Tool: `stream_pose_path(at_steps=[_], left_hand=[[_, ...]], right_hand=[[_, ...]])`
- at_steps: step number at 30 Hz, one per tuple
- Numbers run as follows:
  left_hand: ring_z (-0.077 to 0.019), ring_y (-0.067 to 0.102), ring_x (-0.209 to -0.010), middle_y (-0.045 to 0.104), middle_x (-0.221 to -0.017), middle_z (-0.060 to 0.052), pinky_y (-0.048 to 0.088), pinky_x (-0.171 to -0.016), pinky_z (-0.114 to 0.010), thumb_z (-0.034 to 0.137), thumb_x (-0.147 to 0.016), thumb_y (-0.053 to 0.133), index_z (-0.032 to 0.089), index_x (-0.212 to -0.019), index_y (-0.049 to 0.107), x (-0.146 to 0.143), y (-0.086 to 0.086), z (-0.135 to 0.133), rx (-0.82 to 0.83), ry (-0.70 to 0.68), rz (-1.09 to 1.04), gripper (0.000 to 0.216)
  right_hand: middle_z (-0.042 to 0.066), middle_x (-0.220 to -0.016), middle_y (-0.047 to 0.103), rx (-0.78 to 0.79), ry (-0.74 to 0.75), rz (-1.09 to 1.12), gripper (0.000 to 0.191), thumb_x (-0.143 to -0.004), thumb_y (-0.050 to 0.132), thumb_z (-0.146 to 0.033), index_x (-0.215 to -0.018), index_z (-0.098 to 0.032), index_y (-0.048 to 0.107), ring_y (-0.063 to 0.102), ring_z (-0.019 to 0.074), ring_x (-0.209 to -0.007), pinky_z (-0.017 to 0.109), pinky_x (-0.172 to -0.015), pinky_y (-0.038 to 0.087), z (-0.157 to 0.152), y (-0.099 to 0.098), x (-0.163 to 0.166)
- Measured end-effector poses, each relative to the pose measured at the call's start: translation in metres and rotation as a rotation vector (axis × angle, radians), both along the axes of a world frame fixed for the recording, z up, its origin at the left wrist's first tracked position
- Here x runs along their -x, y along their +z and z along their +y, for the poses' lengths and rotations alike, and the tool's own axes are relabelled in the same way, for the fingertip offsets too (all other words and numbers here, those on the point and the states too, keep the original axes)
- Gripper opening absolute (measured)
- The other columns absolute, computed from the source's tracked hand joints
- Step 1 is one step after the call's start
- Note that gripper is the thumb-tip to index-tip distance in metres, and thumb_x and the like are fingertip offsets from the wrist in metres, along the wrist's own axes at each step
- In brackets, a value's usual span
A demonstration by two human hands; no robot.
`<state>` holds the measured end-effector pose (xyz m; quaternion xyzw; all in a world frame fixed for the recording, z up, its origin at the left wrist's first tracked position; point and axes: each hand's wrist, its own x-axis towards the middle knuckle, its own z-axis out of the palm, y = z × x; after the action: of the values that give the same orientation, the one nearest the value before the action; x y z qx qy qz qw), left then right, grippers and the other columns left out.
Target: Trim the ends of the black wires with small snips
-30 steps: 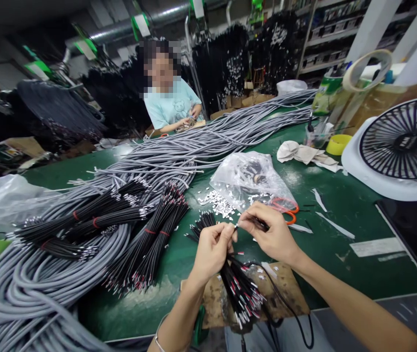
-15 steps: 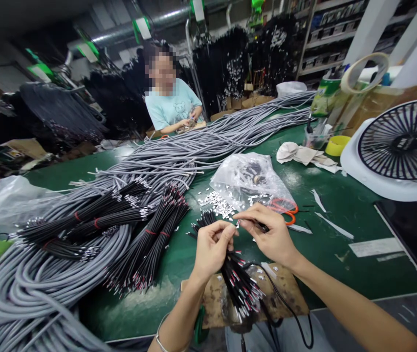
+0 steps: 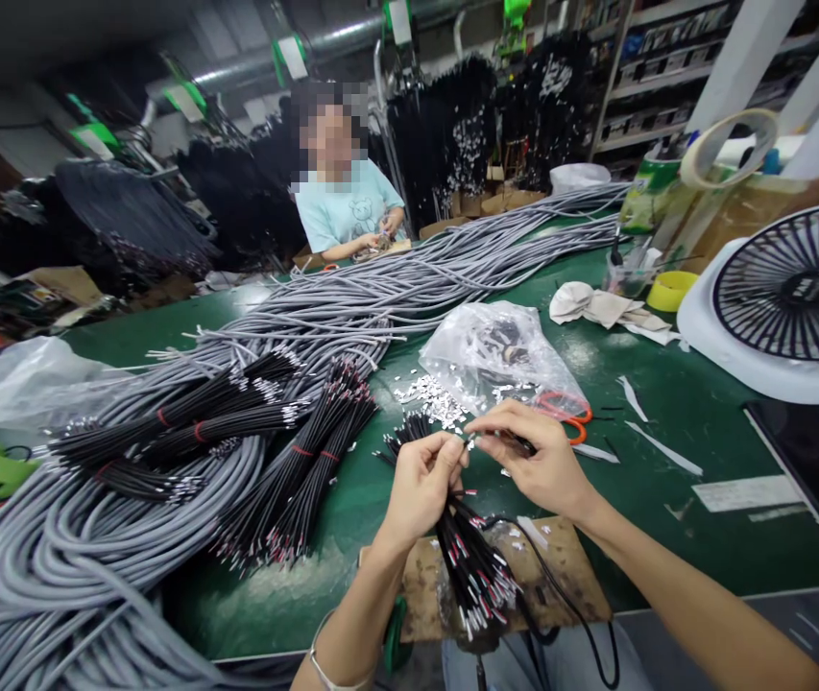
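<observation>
Slim black wires (image 3: 468, 561), red-and-white-tipped, fan over the scuffed wooden board (image 3: 420, 597); just beyond the board, left hand (image 3: 420, 480) and right hand (image 3: 537, 463) meet, both pinching a tiny piece (image 3: 469, 441) too small to identify; farther beyond, flat white chips (image 3: 436, 399) and crinkled plastic bag (image 3: 492, 357); right of it, smooth green tabletop (image 3: 658, 537) stretches to a straight edge.

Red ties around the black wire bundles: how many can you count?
5 visible: one tie, another tie to its right, a lower tie, then a fourth tie and fifth tie on bundles nearer the left hand. Others may be hidden.
</observation>
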<state>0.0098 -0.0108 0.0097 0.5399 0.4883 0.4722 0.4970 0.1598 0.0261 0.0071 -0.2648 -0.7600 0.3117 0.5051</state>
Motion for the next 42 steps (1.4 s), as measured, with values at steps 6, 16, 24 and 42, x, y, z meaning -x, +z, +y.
stream_pose_path(at_steps=[6, 16, 24, 42], left_hand=[[-0.0049, 0.037, -0.036, 0.033, -0.045, 0.007, 0.031, -0.038, -0.017, 0.047, -0.079, 0.05, 0.015, -0.057, 0.047, -0.003, 0.0, 0.0, -0.002, -0.054, -0.018, 0.039], [-0.0045, 0.039, -0.038, 0.04, -0.048, 0.006, 0.032, -0.039, -0.017, 0.041, -0.081, 0.051, 0.014, -0.064, 0.048, -0.003, -0.006, 0.002, -0.006, -0.012, -0.071, 0.032], [-0.0037, 0.04, -0.036, 0.043, -0.052, 0.006, 0.029, -0.036, -0.016, 0.043, -0.08, 0.05, 0.014, -0.067, 0.049, -0.004, -0.004, 0.003, 0.003, -0.02, -0.047, 0.032], [-0.0033, 0.041, -0.035, 0.045, -0.054, 0.006, 0.028, -0.035, -0.015, 0.034, -0.075, 0.061, 0.015, -0.07, 0.048, -0.002, -0.017, 0.003, -0.128, 0.159, -0.109, 0.023]], right_hand=[[0.0, -0.067, 0.051, 0.147, 0.005, 0.017, 0.017, -0.082, 0.053, -0.03, -0.07, -0.018, 0.054, 0.049, 0.0127, -0.061, 0.025, -0.055, 0.038, 0.003, -0.008, 0.003], [0.004, -0.073, 0.06, 0.078, -0.099, 0.05, 0.013, -0.082, 0.052, -0.025, -0.077, -0.018, 0.062, 0.055, 0.0152, -0.068, 0.028, -0.062, 0.044, -0.002, -0.005, 0.006], [0.004, -0.075, 0.059, 0.046, -0.1, 0.031, 0.014, -0.08, 0.05, -0.018, -0.086, -0.018, 0.063, 0.055, 0.0147, -0.067, 0.027, -0.059, 0.044, -0.004, -0.007, 0.004], [-0.004, -0.049, 0.043, 0.237, -0.259, 0.028, 0.008, -0.064, 0.054, -0.013, -0.058, -0.015, 0.058, 0.037, 0.0072, -0.044, 0.02, -0.042, 0.031, -0.003, -0.016, 0.014]])
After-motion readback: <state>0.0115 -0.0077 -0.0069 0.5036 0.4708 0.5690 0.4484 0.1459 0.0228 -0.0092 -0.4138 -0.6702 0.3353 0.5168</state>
